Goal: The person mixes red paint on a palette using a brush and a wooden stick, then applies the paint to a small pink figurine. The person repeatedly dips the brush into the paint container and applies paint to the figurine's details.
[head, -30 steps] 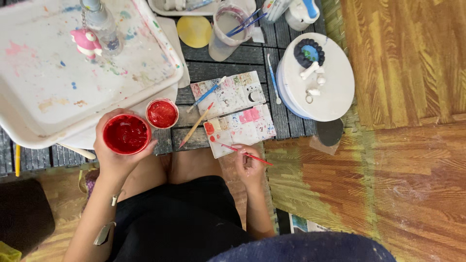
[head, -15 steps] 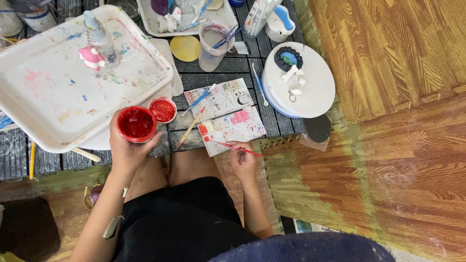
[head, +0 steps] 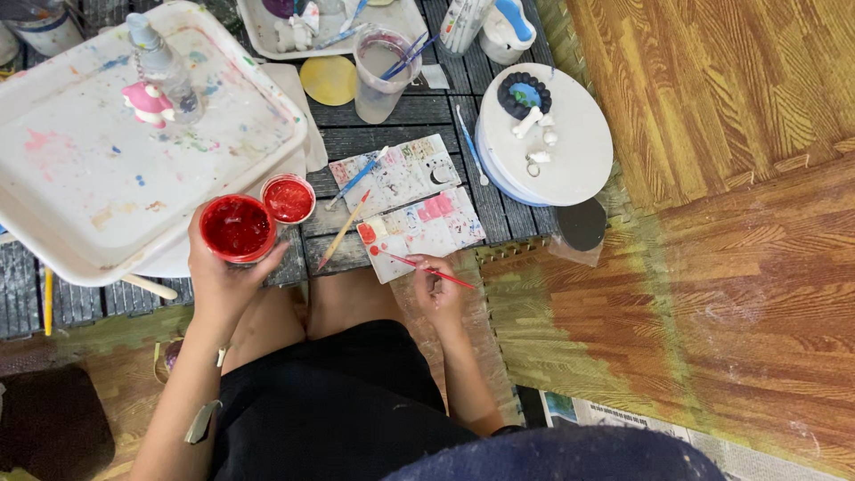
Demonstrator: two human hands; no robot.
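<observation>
- Left hand has lifted the red paint cup off the surface, fingers clamped round it, beside a second red cup
- Right hand, fingers pinched on the thin red brush, keeps its tip on the lower paint card

The cup in the middle left looks like clear plastic, and the red paint in it is wet and shiny. The small pot just beside it is shiny red too. The big tray in the upper left is smooth white plastic with dry paint spots. The cards in the middle look like matt paper with paint dabs. The brush is thin with a glossy red handle. The floor on the right is wood with rough grain. The shorts at the bottom are matt black cloth.
</observation>
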